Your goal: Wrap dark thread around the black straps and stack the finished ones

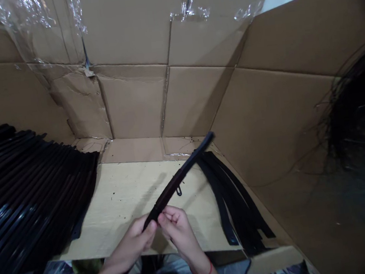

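My left hand (129, 244) and my right hand (176, 232) both pinch the lower end of a long black strip (177, 181), which rises diagonally away from me toward the far right. A small dark loop (178, 191) hangs from its underside near the middle. To the right of my hands lies a loose pile of similar black strips (236, 201). A much larger, glossy stack of black strips (33, 185) fans out to the left of them.
A pale wooden board (133, 195) lies under the strips, with dark specks on it. Brown cardboard walls (132, 103), patched with clear tape, rise behind and right. Dark hair (353, 108) hangs across the right of the view. Crumpled plastic lies below the board's near edge.
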`<move>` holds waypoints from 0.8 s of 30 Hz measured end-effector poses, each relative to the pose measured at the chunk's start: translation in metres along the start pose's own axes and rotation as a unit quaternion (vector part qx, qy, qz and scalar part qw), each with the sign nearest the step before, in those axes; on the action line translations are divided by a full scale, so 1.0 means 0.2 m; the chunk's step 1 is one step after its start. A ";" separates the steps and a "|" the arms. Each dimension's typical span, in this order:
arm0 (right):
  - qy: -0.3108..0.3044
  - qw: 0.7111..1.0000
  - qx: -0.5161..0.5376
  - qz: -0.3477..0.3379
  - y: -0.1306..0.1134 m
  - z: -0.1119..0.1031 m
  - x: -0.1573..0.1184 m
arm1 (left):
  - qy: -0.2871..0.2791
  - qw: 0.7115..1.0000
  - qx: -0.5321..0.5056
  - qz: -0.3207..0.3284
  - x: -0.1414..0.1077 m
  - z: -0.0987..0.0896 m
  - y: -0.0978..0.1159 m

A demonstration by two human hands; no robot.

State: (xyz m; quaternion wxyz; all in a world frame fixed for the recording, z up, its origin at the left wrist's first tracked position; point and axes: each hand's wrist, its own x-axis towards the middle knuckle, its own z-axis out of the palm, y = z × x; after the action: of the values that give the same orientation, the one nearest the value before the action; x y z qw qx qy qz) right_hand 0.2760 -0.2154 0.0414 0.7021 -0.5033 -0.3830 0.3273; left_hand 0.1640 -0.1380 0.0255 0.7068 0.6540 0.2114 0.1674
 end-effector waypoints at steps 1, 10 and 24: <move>-0.019 1.000 -0.009 0.004 0.00 -0.01 0.00 | -0.038 0.999 -0.032 -0.018 0.00 0.00 0.00; -0.043 0.998 0.027 0.024 -0.03 -0.03 -0.01 | -0.088 0.985 -0.108 -0.105 0.01 0.06 0.00; 0.063 0.998 -0.012 -0.025 -0.04 -0.04 -0.02 | 0.043 0.999 -0.016 0.022 -0.04 0.05 0.04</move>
State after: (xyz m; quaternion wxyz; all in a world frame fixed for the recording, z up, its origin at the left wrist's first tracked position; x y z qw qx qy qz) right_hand 0.2826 -0.2248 0.0474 0.7266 -0.5214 -0.3547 0.2726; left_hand 0.1637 -0.1498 0.0352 0.7033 0.6394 0.2250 0.2142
